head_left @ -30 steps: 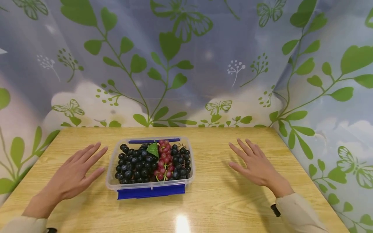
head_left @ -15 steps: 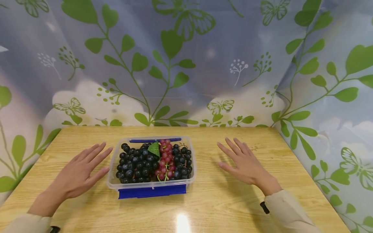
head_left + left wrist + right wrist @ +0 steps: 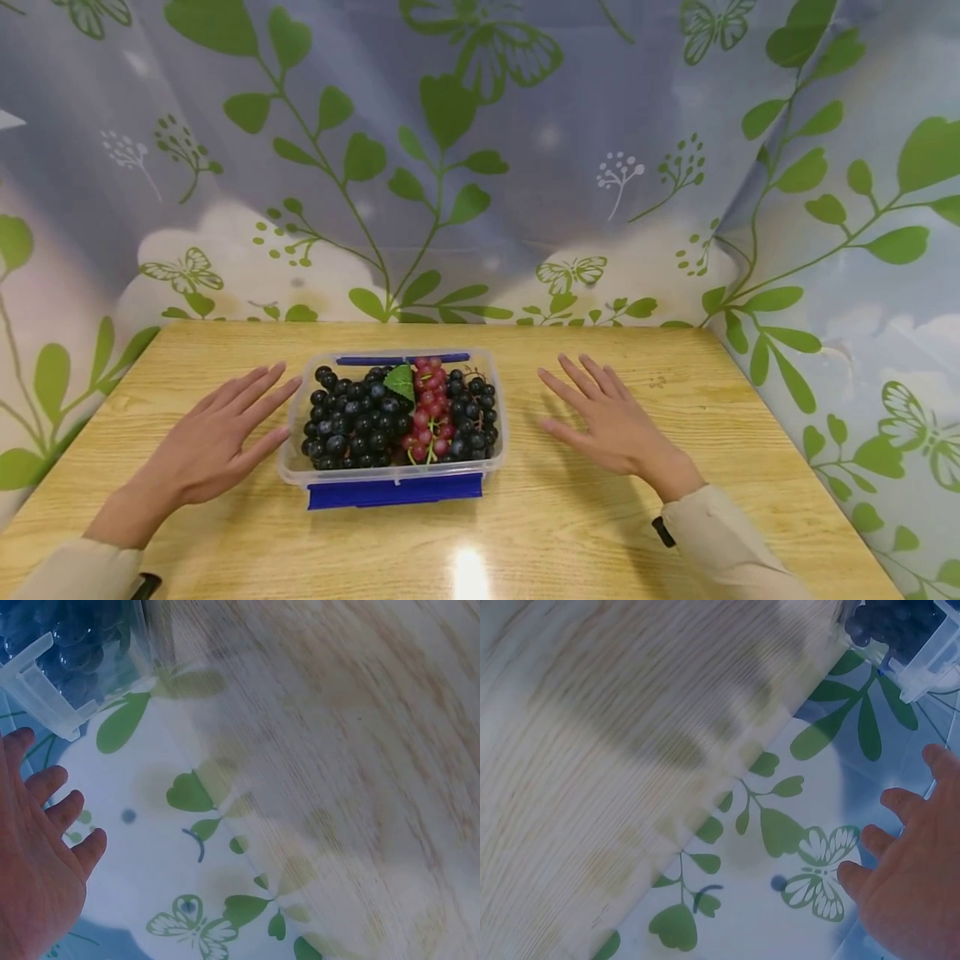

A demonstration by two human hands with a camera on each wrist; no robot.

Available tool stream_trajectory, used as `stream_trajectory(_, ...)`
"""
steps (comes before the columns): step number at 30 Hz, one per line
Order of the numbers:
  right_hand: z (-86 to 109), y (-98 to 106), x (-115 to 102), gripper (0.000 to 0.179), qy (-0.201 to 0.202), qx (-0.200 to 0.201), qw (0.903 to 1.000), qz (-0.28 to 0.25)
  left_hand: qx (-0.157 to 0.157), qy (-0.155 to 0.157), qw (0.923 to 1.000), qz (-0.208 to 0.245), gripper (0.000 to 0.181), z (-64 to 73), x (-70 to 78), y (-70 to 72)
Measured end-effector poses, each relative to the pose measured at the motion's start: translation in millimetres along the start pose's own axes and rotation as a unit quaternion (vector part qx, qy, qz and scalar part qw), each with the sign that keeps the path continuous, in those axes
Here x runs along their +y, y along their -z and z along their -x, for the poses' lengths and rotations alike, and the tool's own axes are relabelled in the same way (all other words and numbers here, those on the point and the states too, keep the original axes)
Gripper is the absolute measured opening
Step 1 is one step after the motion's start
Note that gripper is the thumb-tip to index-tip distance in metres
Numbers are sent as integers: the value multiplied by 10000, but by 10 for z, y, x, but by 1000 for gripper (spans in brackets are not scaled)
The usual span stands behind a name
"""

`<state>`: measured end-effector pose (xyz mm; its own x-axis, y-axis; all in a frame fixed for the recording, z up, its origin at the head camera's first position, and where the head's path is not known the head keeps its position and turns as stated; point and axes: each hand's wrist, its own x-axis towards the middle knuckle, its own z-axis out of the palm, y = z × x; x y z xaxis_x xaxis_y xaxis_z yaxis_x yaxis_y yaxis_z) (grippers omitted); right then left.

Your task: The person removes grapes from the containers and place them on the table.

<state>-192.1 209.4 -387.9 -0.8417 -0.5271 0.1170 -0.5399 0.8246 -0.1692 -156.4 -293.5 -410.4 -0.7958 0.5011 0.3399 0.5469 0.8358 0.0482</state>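
Observation:
A clear plastic container (image 3: 294, 460) with blue clips sits mid-table, filled with dark grapes (image 3: 352, 421), a strip of red grapes (image 3: 426, 412) and a green leaf (image 3: 399, 382). My left hand (image 3: 217, 437) lies flat with straight fingers just left of the container, its fingertips (image 3: 279, 377) close to the wall, contact unclear. My right hand (image 3: 603, 417) is spread flat to the right, a short gap from the container. Neither hand holds anything. The left wrist view shows the left hand (image 3: 37, 847) and a container corner (image 3: 45, 694); the right wrist view shows the right hand (image 3: 911, 870) and the container edge (image 3: 922, 660).
The wooden table (image 3: 525, 533) is closed in at the back and both sides by a curtain (image 3: 480, 167) printed with green leaves and butterflies. A glare spot (image 3: 468, 575) lies on the wood near the front edge.
Both hands have slid inward toward the container, the right one farther than the left. The container has not moved.

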Motion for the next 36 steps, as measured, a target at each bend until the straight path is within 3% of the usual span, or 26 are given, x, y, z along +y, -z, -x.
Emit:
stream_trajectory(29,-256,-44,-272,66,405,-10,9990,-191,-148,-628,9962,-593,59,-107,36,-31)
stream_trajectory(36,-332,-34,-328,67,588,-56,9982,-133,-179,-586,9968,-513,58,-121,44,-33)
